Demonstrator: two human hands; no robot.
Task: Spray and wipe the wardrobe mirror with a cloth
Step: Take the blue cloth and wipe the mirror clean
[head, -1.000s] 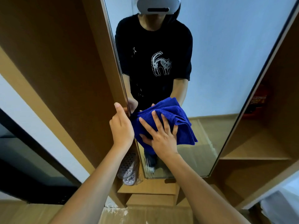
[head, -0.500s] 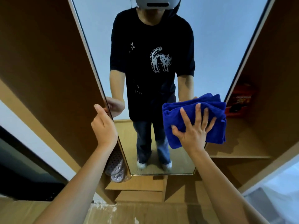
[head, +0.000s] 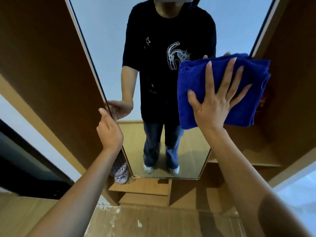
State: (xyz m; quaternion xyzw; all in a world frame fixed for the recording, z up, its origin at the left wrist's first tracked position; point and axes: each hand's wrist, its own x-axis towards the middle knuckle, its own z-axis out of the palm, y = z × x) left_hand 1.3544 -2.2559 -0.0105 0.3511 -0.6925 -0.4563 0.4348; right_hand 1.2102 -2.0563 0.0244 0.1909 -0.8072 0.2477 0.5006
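- The wiping step is in hand: the right hand [head: 215, 106] lies flat on a folded blue cloth [head: 220, 89] and presses it against the glass of the wardrobe mirror [head: 109, 48], with the fingers [head: 226, 74] straight and spread wide over the fabric.
- The cloth sits at the right side of the mirror, about mid-height, and its right edge overlaps the mirror's right frame and the wooden wardrobe [head: 290, 48] beyond it.
- The left hand [head: 109, 132] holds the mirror's left edge, its fingers hooked round the thin frame, which I judge steadies the panel against the push of the wipe.
- No spray bottle is in view, so spraying seems to be done already or set aside; the glass shows no clear droplets or streaks, so I cannot tell which parts are clean.
- What is left, as I judge it: the lower part of the mirror down to the bottom edge, and probably the left side and the top, which runs out of view.
- Pale slippers [head: 119, 171] lie on a low shelf behind the mirror's lower left corner, well clear of the wiping.
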